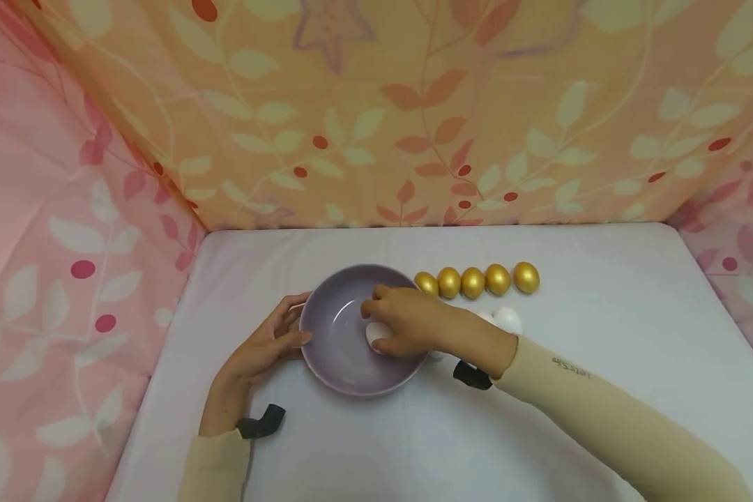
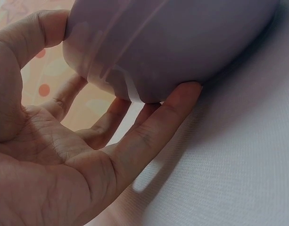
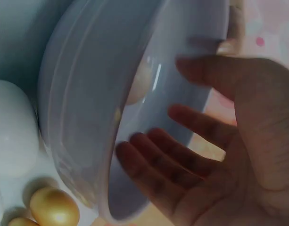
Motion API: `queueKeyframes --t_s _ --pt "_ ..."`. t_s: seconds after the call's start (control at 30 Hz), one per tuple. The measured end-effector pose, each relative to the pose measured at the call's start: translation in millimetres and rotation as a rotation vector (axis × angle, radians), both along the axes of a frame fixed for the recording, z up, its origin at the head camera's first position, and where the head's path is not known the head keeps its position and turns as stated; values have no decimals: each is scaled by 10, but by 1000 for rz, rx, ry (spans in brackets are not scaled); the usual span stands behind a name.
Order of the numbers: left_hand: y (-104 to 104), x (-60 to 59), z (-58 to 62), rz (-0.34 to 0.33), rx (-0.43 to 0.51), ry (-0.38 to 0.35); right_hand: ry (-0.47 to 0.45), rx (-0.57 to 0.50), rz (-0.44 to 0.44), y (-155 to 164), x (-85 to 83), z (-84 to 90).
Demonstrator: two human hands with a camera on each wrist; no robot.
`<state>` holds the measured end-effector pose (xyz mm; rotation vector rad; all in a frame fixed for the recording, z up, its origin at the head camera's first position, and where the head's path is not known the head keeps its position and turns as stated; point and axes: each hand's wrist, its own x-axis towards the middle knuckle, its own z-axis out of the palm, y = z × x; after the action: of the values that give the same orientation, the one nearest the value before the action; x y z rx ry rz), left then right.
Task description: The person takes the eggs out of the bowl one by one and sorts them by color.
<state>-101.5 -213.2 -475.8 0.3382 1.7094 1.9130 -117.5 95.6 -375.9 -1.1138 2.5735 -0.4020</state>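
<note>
A purple bowl (image 1: pixel 339 362) sits on the white-covered table. My left hand (image 1: pixel 266 348) grips its left side, with the thumb at the rim and the fingertips against the outer wall, as the left wrist view shows. Inside the bowl lies a white egg (image 1: pixel 375 335). Over it is my right hand (image 1: pixel 411 321), its fingers reaching in past the rim. From the right wrist, the fingers (image 3: pixel 168 165) look spread and loosely bent with nothing between them, and the egg (image 3: pixel 140 84) shows apart from them, partly hidden by the bowl's rim.
Several gold eggs (image 1: pixel 473 283) stand in a row behind and right of the bowl. White eggs (image 1: pixel 507 321) lie right of the bowl, partly hidden by the right forearm. Patterned cloth (image 1: pixel 427 139) hangs along the table's back and sides.
</note>
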Motion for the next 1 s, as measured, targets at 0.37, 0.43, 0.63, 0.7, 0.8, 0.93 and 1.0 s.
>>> queueKeyframes --t_s 0.37,0.43,0.63,0.7,0.8,0.93,1.0 --pt "-1 29 -4 -1 13 -10 -52 74 38 -136 41 -54" --pt "0 24 -3 -2 14 -11 -49 74 41 -159 38 -82" --pt "-9 27 -2 0 19 -8 -69 68 50 -213 29 -142" --pt "1 14 -4 -6 21 0 -81 76 40 -215 28 -147" --pt "18 -3 -5 -12 23 5 -95 90 33 -213 27 -141" --pt "10 5 -2 -10 22 9 -101 91 39 -236 24 -138" --pt "-16 21 -9 -1 20 8 -103 86 43 -263 22 -145"
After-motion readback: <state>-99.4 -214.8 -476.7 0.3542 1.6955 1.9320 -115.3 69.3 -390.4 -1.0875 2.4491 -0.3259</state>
